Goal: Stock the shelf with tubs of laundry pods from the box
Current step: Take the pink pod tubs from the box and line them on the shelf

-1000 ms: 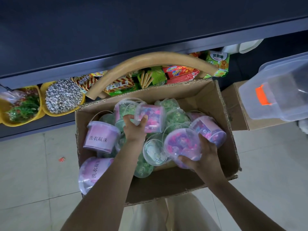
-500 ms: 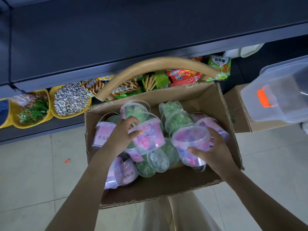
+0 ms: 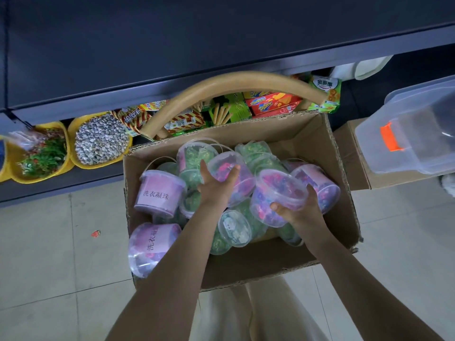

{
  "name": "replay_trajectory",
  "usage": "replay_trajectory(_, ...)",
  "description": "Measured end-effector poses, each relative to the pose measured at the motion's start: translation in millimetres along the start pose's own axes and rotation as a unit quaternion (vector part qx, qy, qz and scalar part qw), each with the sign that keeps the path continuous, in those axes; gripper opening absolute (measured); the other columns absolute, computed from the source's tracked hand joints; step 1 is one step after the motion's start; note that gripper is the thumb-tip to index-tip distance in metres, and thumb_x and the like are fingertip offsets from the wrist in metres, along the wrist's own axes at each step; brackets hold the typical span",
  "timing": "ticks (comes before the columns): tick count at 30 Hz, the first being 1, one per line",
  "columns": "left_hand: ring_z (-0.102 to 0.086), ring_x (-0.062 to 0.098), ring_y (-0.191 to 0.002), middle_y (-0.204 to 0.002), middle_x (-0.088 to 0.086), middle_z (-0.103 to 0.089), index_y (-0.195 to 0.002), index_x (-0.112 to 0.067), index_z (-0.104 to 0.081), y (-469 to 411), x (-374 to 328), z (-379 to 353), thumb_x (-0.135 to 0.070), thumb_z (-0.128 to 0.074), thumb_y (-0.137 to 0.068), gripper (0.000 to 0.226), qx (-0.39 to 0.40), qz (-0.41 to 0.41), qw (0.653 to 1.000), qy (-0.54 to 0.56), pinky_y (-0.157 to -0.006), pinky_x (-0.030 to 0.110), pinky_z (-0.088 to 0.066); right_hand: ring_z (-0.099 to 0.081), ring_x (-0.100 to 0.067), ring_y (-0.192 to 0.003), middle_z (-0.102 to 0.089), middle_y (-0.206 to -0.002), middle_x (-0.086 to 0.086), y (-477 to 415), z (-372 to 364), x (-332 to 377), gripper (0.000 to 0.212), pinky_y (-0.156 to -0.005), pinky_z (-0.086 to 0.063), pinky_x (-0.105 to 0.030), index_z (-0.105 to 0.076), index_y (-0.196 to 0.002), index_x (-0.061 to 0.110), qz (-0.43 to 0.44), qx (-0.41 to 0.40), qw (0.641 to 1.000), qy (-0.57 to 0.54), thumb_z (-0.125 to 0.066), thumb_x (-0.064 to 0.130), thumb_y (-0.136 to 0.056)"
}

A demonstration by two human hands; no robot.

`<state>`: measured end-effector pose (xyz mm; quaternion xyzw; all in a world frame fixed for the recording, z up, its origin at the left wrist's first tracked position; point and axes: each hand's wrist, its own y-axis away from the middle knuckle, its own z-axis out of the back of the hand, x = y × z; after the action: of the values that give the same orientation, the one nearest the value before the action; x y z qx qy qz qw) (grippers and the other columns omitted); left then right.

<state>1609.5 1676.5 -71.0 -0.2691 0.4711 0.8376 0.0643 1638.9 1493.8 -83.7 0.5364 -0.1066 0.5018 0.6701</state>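
Observation:
An open cardboard box (image 3: 290, 129) on the floor holds several clear tubs of laundry pods, some pink and purple, some green. My left hand (image 3: 215, 185) grips a tub of pink pods (image 3: 236, 173) from its left side, just above the pile. My right hand (image 3: 299, 207) holds another tub of pink and purple pods (image 3: 275, 193) from below and the right, tilted with its lid towards me. Two purple-labelled tubs (image 3: 160, 190) lie at the box's left. The dark shelf (image 3: 197, 45) stretches across the top of the view.
Under the shelf stand yellow bowls of seeds (image 3: 101, 141) and greens (image 3: 41, 153), and a basket with a curved wooden handle (image 3: 234, 82) full of snack packs. At the right a clear plastic bin (image 3: 416, 134) sits on another carton (image 3: 349, 153). Tiled floor surrounds the box.
Both hands have kept their tubs. The right-hand tub has risen and tilted its lid towards me; the left-hand tub has shifted slightly in the pile. The view moved a little.

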Motion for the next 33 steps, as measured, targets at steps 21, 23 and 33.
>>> replay_trajectory(21,-0.054,0.022,-0.119,-0.134,-0.001,-0.048,-0.136,-0.030,-0.030,84.8,-20.2,85.2,-0.030,-0.080,-0.061,0.090,0.109,-0.159,0.945,0.265,-0.083,0.058,-0.052,-0.066,-0.017,-0.097,-0.069,-0.107,-0.003,58.7,75.4,97.5,0.055,-0.085,-0.054,-0.038,-0.063,-0.108,0.020,0.108,-0.002,0.985,-0.132,-0.082,0.043,-0.062)
replay_trajectory(23,-0.054,0.022,-0.118,-0.133,0.000,-0.050,-0.136,-0.031,-0.030,106.1,-40.0,92.6,-0.023,-0.079,-0.060,0.091,0.119,-0.198,0.929,0.288,-0.083,0.054,-0.053,-0.065,-0.018,-0.098,-0.068,-0.109,-0.004,73.9,90.1,124.6,0.053,-0.085,-0.054,-0.037,-0.064,-0.106,0.022,0.150,0.006,0.979,-0.141,-0.081,0.047,-0.063)
replay_trajectory(33,-0.063,0.012,-0.094,-0.107,-0.003,-0.061,-0.122,-0.023,-0.040,247.0,-143.1,82.7,-0.006,-0.076,-0.065,0.069,0.103,-0.405,0.853,0.312,-0.084,0.036,-0.055,-0.064,-0.016,-0.093,-0.066,-0.107,-0.005,117.6,220.3,228.8,0.081,-0.070,-0.054,-0.023,-0.058,-0.115,0.011,0.346,0.026,0.921,-0.176,-0.081,0.041,-0.043)
